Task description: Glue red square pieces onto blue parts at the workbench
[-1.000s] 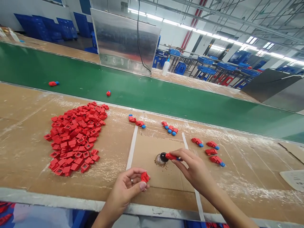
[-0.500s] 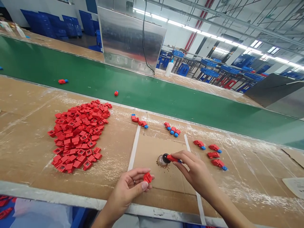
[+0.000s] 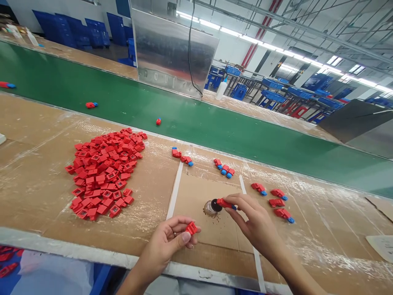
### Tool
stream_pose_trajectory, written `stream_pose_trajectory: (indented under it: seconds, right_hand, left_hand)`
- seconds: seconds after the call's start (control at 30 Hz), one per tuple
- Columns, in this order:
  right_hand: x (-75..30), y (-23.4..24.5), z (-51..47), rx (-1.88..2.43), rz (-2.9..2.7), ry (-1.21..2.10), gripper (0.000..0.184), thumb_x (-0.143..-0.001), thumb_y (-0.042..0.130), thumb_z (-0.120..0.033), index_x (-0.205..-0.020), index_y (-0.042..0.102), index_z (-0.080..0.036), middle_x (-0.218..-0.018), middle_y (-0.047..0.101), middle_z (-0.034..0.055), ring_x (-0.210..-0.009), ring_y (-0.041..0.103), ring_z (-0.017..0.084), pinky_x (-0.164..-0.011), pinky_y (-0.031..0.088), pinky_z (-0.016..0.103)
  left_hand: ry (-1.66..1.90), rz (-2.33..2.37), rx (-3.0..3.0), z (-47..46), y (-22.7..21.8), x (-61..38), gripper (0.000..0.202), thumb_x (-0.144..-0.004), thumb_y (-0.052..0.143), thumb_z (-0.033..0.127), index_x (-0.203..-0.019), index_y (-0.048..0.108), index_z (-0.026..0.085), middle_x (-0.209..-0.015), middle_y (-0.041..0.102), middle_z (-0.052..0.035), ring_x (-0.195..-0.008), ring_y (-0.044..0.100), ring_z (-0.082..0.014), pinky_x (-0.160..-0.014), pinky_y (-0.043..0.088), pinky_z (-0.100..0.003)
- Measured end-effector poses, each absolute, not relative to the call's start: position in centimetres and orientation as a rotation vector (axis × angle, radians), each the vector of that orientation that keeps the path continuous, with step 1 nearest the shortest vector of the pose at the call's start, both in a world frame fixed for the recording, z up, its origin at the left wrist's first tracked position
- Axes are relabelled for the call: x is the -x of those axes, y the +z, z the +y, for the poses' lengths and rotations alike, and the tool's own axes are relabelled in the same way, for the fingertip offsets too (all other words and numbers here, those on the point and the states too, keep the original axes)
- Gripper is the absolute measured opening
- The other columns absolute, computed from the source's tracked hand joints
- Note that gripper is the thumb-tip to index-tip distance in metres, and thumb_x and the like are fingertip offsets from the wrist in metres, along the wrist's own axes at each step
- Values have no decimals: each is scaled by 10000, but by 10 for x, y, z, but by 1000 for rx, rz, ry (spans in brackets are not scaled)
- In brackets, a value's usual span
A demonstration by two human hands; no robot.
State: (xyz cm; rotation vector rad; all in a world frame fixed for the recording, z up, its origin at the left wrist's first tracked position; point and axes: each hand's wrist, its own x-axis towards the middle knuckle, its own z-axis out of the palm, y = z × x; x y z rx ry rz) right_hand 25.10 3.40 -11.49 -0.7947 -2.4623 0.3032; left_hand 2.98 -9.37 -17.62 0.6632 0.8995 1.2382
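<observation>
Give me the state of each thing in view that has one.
Left hand, pinching a red plastic housing
Right hand, pinching a red-and-blue part
Small jar, upright, black top against that part, brown specks around it
Red housing pile, loose heap on cardboard
Green conveyor belt, a few red parts lying on it

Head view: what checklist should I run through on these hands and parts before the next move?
1. Left hand grips the red square plastic part between thumb and fingers: ok.
2. Right hand pinches the red part with a blue end in its fingertips: ok.
3. That part's red end meets the black top of the small jar: cannot tell whether they touch.
4. Cardboard sheet around the jar free of loose matter: not ok, brown specks lie there.
5. Pile of red squares apart from both hands: ok.
</observation>
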Motion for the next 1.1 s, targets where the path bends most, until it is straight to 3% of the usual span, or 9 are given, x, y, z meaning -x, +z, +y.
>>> stream_pose_trajectory:
  seconds: [0.37, 0.67, 0.8, 0.97, 1.1]
  right_hand:
    - [-254, -110, 29, 914, -2220, 194, 220, -930, 591, -213, -1148, 591, -239, -1016, 669, 45, -898, 632, 184, -801, 530, 330]
    - [-257, -105, 31, 937, -2247, 208, 204, -933, 589, -219, -1134, 614, -244, -1050, 684, 40, -961, 630, 190, -863, 512, 344]
    - [-254, -111, 32, 854, -2389, 293, 161, -942, 573, -228, -1095, 624, -239, -1039, 678, 47, -939, 639, 189, -785, 532, 325]
    - [-252, -110, 28, 892, -2322, 287, 185, -937, 581, -217, -1117, 617, -243, -1056, 673, 52, -921, 629, 187, -822, 530, 335]
    - [-246, -103, 13, 898, -2298, 400, 184, -929, 590, -220, -1108, 615, -250, -1009, 672, 38, -828, 629, 158, -726, 538, 276]
  left_hand:
    - [1235, 902, -685, -96, -176, -30, 315, -833, 701, 333, -1085, 630, 159, -1042, 728, -119, -823, 665, -150, -736, 497, -255]
    - [1244, 950, -695, -97, -175, -34, 326, -791, 745, 327, -1065, 670, 168, -918, 690, -51, -861, 592, -144, -787, 470, -255]
    - [1302, 945, -656, -96, -175, -41, 311, -792, 751, 305, -1071, 675, 192, -944, 698, -38, -884, 595, -128, -812, 457, -234]
    - [1318, 937, -605, -95, -177, -49, 315, -759, 781, 280, -1041, 680, 182, -989, 720, -59, -899, 614, -139, -861, 476, -255]
    - [1306, 935, -586, -93, -178, -49, 330, -765, 775, 281, -1061, 669, 181, -1030, 718, -74, -925, 617, -154, -880, 487, -282]
